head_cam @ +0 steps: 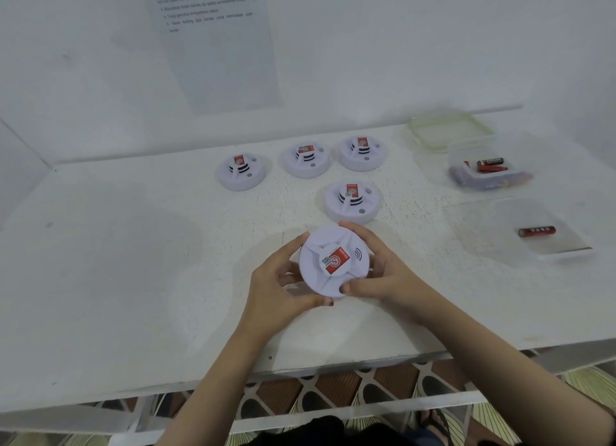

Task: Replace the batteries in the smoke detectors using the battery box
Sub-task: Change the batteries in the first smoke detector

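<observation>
Two hands grip a round white plastic smoke detector [333, 262] over the white table [133, 245], left hand [283, 279] and right hand [380, 272] curled round opposite rims. Twisting unevenly could make it slip.

Printed sheet [216, 52]: top cut off by the upper edge; lettering too blurred to be read.
Held smoke detector [333, 262]: underside unseen; rim partly covered by the left hand [283, 279] and right hand [380, 272]; sticker text illegible.
Battery box [458, 157]: contents smeared, count not determinable.
Forearms [500, 362]: cut off by the lower edge.
</observation>
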{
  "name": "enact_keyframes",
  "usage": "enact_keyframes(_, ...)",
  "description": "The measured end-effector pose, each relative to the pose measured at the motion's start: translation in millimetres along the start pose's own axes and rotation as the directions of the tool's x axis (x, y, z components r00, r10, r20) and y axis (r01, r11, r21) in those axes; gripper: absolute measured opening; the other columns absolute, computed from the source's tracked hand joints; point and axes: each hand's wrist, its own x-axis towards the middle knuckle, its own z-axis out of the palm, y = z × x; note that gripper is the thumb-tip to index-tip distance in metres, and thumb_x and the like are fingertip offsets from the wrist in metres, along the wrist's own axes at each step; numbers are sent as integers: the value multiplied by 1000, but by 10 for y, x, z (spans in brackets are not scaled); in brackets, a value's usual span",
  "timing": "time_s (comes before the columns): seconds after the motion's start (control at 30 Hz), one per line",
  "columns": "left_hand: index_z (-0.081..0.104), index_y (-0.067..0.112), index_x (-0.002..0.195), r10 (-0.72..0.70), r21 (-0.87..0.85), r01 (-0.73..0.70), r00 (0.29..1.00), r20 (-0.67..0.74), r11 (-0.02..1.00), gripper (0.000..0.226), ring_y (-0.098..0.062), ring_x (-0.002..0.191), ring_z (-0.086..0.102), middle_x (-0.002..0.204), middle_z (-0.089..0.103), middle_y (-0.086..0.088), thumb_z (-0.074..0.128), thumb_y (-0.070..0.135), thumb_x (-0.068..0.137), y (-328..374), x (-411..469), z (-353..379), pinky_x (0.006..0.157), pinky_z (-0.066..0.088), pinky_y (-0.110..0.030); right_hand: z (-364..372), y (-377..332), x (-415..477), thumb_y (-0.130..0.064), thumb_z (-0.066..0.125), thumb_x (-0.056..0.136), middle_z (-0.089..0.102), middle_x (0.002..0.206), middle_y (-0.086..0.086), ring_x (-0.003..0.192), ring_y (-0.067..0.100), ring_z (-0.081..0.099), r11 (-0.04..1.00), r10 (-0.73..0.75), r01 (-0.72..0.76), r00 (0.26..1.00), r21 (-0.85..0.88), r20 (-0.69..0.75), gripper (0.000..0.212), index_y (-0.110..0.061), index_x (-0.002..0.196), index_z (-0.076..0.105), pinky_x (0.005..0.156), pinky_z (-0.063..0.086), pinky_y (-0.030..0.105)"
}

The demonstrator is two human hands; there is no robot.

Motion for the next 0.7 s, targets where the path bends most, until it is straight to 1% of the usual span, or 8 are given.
enact_keyframes(0.23, 50, 38, 127, 16, 18, -16, 1000, -2, 1000, 88, -10, 89, 68, 106, 69, 6, 92, 14, 53, 18, 0, -4, 71, 58, -21, -3, 20, 9, 4, 69, 72, 57, 129, -2, 119, 18, 55, 1000, 3, -3, 1000, 12, 0, 79, -28, 137, 38, 91, 51, 33)
enact_keyframes(0.43, 50, 37, 128, 24, 5, -24, 1000, 7, 1000, 86, -12, 89, 68, 109, 69, 7, 89, 28, 52, 27, 0, -12, 71, 59, -24, -5, 21, 12, 3, 69, 72, 57, 129, -3, 119, 18, 55, 1000, -3, 3, 1000, 6, 8, 78, -28, 137, 37, 91, 51, 32)
enact_keyframes(0.5, 50, 39, 126, 20, 0, -20, 1000, 2, 1000, 85, -10, 87, 68, 105, 69, 9, 89, 26, 51, 37, -3, -12, 70, 58, -21, -4, 23, 13, 4, 69, 72, 57, 128, -2, 118, 18, 56, 1000, -3, 3, 1000, 14, 11, 79, -28, 136, 38, 91, 51, 33)
enact_keyframes(0.57, 50, 40, 125, 25, 7, -25, 1000, -2, 1000, 86, -8, 85, 68, 101, 69, 10, 91, 19, 52, 39, 0, -13, 69, 57, -19, 2, 22, 15, 4, 69, 71, 58, 127, -3, 118, 18, 56, 1000, -1, 1, 1000, 26, 9, 79, -29, 136, 38, 90, 51, 32)
enact_keyframes(0.7, 50, 41, 124, 26, 17, -26, 1000, -4, 1000, 88, -10, 85, 68, 100, 69, 9, 92, 15, 52, 27, 6, -11, 69, 58, -20, 6, 19, 15, 4, 69, 71, 58, 128, -4, 118, 18, 56, 999, -3, 3, 1000, 32, 7, 79, -29, 136, 38, 92, 51, 33)
